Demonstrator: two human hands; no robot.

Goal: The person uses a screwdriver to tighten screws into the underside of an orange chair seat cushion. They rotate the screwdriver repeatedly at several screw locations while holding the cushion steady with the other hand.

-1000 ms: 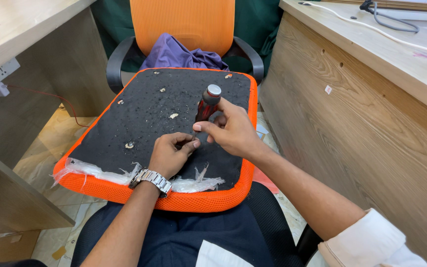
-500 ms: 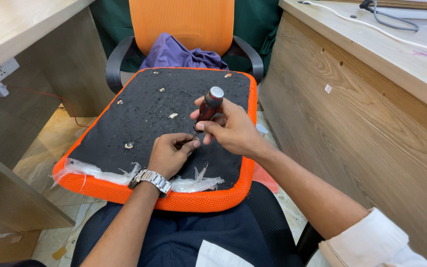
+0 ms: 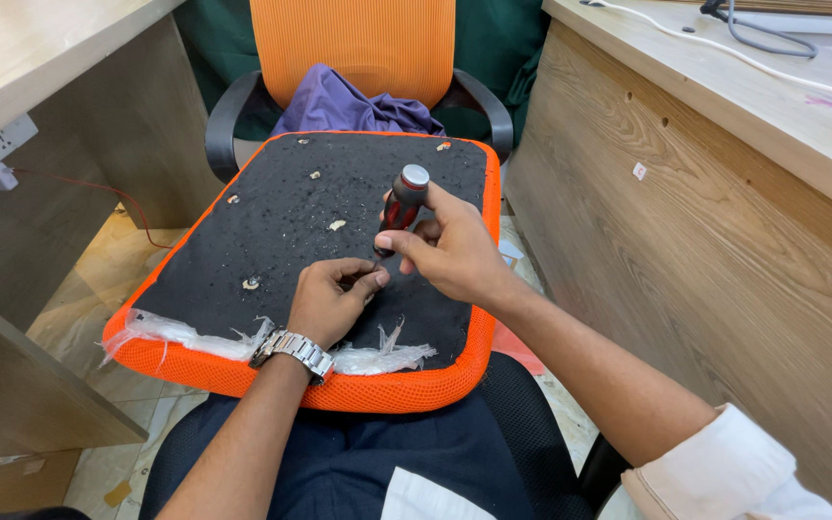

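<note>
Red-handled screwdriver (image 3: 401, 204) was held nearly upright by the right hand (image 3: 455, 252), fingers closed round its handle, tip down on the black seat underside (image 3: 272, 221), where the left hand (image 3: 331, 300) pinched something unseen just beside the tip.

An upturned chair seat (image 3: 272, 221), black underneath with an orange mesh edge, is lying across the person's lap. Over the near right part of the seat, the right hand (image 3: 455, 252) is gripping a screwdriver (image 3: 400, 204) with a red and black handle and a grey cap, holding it nearly upright. Just left of that, the left hand (image 3: 329, 300), wearing a metal wristwatch (image 3: 293, 351), is pinching at the tool's tip against the seat. Beyond the seat's far edge, an orange office chair (image 3: 353, 48) is holding a purple cloth (image 3: 344, 106). Torn clear plastic (image 3: 195, 339) is hanging along the seat's near edge.
</note>
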